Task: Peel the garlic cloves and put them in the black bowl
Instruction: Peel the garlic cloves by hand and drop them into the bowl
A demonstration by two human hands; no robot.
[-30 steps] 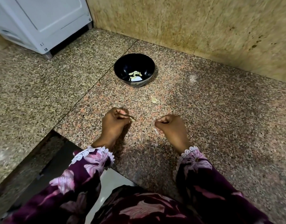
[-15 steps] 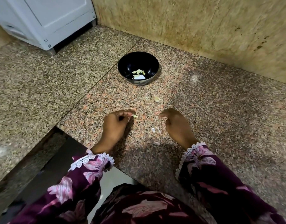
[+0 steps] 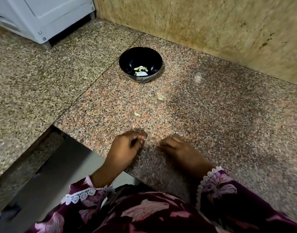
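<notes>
Both hands sit low on the speckled granite counter (image 3: 211, 115): left hand (image 3: 126, 148) w/ fingers curled in, holding nothing that can be made out; right hand (image 3: 176, 147) blurred, grip can't be told. Black bowl (image 3: 127, 64) stands farther back near the wall w/ peeled garlic cloves (image 3: 141, 68) inside. One loose clove (image 3: 137, 114) and a scrap of peel (image 3: 160, 96) lie on the counter between hands & bowl.
</notes>
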